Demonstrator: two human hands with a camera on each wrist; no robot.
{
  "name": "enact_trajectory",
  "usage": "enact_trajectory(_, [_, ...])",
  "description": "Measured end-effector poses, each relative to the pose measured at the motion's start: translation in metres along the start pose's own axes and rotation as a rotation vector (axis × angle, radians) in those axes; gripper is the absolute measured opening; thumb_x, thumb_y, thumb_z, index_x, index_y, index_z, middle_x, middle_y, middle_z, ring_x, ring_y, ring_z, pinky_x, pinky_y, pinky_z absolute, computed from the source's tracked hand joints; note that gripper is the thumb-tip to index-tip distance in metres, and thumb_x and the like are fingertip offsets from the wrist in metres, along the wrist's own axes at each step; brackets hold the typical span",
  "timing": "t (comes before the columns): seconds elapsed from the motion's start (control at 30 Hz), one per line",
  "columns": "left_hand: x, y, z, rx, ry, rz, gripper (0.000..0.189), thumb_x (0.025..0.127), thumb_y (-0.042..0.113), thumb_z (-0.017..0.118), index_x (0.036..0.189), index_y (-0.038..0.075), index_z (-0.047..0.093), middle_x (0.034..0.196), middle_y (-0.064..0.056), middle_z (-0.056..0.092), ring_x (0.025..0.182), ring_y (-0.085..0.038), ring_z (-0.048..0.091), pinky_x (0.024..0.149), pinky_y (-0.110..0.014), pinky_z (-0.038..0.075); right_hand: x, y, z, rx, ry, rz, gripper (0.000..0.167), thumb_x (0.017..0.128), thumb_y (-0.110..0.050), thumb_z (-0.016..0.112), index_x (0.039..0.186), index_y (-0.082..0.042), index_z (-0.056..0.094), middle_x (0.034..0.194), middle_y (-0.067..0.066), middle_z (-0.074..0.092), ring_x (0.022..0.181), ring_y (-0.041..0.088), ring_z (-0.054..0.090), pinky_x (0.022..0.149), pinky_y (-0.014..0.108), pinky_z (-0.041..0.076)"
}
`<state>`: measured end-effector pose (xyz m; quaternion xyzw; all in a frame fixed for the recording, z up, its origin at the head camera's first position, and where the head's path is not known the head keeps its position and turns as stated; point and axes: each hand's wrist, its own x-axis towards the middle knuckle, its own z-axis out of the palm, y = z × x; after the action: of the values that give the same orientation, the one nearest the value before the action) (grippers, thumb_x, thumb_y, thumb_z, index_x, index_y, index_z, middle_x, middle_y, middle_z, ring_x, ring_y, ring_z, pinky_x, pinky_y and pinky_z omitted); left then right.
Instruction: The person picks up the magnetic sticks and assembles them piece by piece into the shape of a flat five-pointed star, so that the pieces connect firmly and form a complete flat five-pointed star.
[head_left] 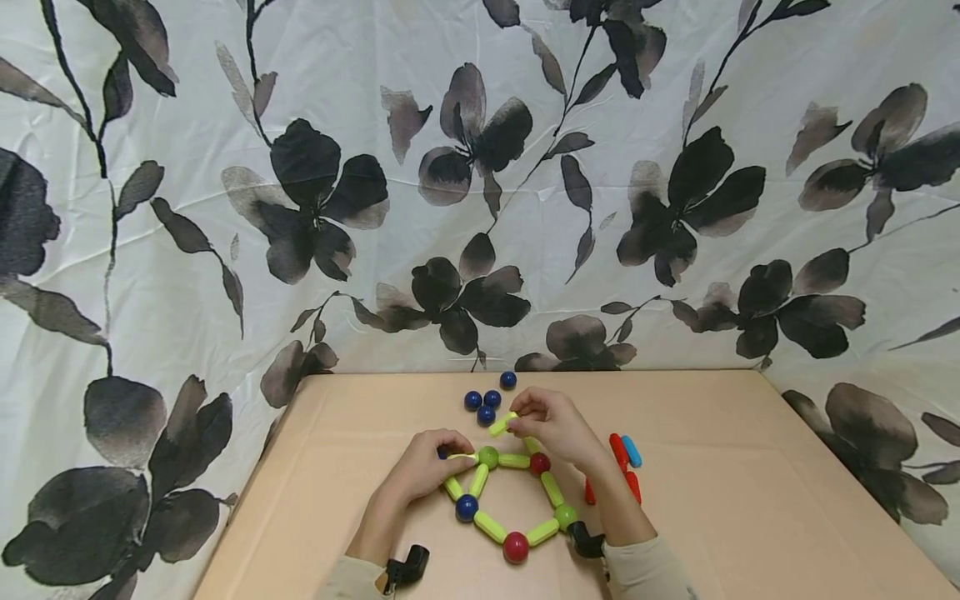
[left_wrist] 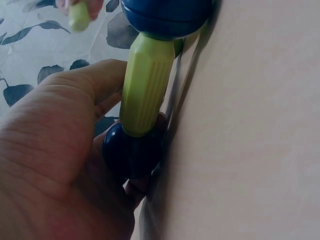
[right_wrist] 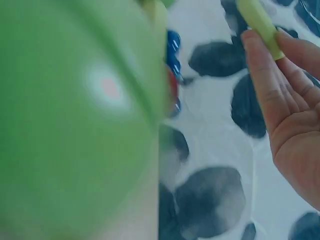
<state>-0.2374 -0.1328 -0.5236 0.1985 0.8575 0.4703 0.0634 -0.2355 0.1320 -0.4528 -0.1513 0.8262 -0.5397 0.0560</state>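
My right hand (head_left: 551,425) pinches a loose yellow-green rod (head_left: 502,423) between thumb and fingers, raised above the far side of a ring of rods and balls. In the right wrist view the rod (right_wrist: 261,25) points away from the fingertips. My left hand (head_left: 427,462) holds the ring's left corner, its fingers curled round a dark blue ball (left_wrist: 132,150). A yellow-green rod (left_wrist: 146,85) links that ball to another blue ball (head_left: 467,507). The ring also has a red ball (head_left: 516,547) at the front, a second red ball (head_left: 540,463), and green balls (head_left: 488,456).
Several loose blue balls (head_left: 486,415) lie beyond the ring, near the table's (head_left: 712,467) back edge. Red rods (head_left: 618,452) and a blue rod (head_left: 632,451) lie to the right, partly behind my right forearm. A flower-patterned cloth (head_left: 570,250) hangs behind the table.
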Motion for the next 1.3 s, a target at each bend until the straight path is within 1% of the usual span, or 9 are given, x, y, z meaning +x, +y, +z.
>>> enact_trajectory(0.13, [0.000,0.000,-0.001,0.002,0.001,0.001,0.004,0.094,0.030,0.078,0.098,0.029,0.078,0.098,0.013,0.074,0.100,-0.012,0.065,0.094,-0.039,0.050,0.003,0.004,0.011,0.005,-0.025,0.016,0.015,0.096,-0.007,0.073,0.109,-0.003,0.068,0.098,0.010,0.071,0.085,0.025,0.070,0.076,0.037,0.061])
enact_trajectory(0.3, [-0.001,0.000,-0.001,0.006,-0.002,0.003,0.004,0.095,0.030,0.078,0.098,0.028,0.078,0.097,0.014,0.073,0.099,-0.011,0.065,0.093,-0.037,0.050,0.004,0.011,0.015,-0.080,0.038,0.041,0.012,0.095,-0.007,0.075,0.105,-0.006,0.069,0.095,0.006,0.068,0.082,0.020,0.063,0.067,0.027,0.054])
enact_trajectory(0.47, [-0.001,0.001,-0.001,0.004,-0.004,0.010,0.004,0.095,0.029,0.077,0.098,0.027,0.078,0.096,0.015,0.073,0.098,-0.010,0.065,0.092,-0.036,0.051,0.007,0.019,0.018,-0.112,0.062,0.093,0.014,0.095,-0.004,0.073,0.109,-0.003,0.071,0.095,0.006,0.068,0.083,0.020,0.063,0.069,0.027,0.054])
enact_trajectory(0.6, [-0.001,0.001,-0.001,0.007,-0.003,0.011,0.004,0.095,0.029,0.077,0.098,0.027,0.078,0.096,0.015,0.073,0.097,-0.010,0.065,0.092,-0.036,0.050,0.008,0.023,0.021,-0.191,0.083,0.133,0.018,0.096,-0.005,0.072,0.114,-0.003,0.073,0.097,0.005,0.069,0.083,0.017,0.064,0.070,0.027,0.056])
enact_trajectory(0.73, [-0.001,0.001,-0.001,0.002,-0.003,0.007,0.003,0.095,0.029,0.077,0.098,0.028,0.078,0.096,0.015,0.073,0.097,-0.010,0.065,0.092,-0.036,0.050,0.009,0.024,0.024,-0.364,0.103,0.086,0.018,0.095,-0.006,0.073,0.113,-0.004,0.076,0.097,0.003,0.070,0.083,0.016,0.061,0.075,0.031,0.056])
enact_trajectory(0.83, [-0.002,0.001,-0.001,0.000,-0.002,0.005,0.004,0.095,0.030,0.077,0.097,0.028,0.078,0.095,0.015,0.073,0.097,-0.011,0.065,0.092,-0.036,0.050,0.010,0.026,0.025,-0.444,0.103,0.054,0.017,0.095,-0.006,0.074,0.112,-0.006,0.078,0.097,0.000,0.069,0.083,0.016,0.057,0.077,0.033,0.052])
enact_trajectory(0.93, [-0.002,0.002,-0.001,-0.002,-0.002,0.003,0.004,0.095,0.030,0.077,0.098,0.028,0.078,0.095,0.015,0.073,0.098,-0.011,0.065,0.092,-0.036,0.050,0.010,0.028,0.025,-0.460,0.102,0.046,0.017,0.095,-0.007,0.074,0.112,-0.007,0.078,0.099,0.001,0.071,0.087,0.018,0.059,0.082,0.037,0.054])
enact_trajectory(1.1, [-0.002,0.002,-0.001,-0.002,0.000,0.000,0.004,0.095,0.029,0.077,0.098,0.028,0.078,0.096,0.015,0.073,0.098,-0.011,0.065,0.093,-0.037,0.050,0.009,0.032,0.026,-0.465,0.086,0.051,0.019,0.096,-0.009,0.073,0.114,-0.007,0.078,0.110,0.003,0.074,0.104,0.023,0.065,0.102,0.049,0.053])
enact_trajectory(1.3, [-0.002,0.002,-0.001,0.002,0.002,0.001,0.004,0.094,0.029,0.078,0.098,0.027,0.078,0.096,0.015,0.073,0.098,-0.011,0.065,0.092,-0.036,0.050,0.009,0.035,0.025,-0.490,0.079,0.026,0.022,0.094,-0.012,0.076,0.115,-0.007,0.078,0.113,0.005,0.072,0.108,0.025,0.063,0.103,0.050,0.052])
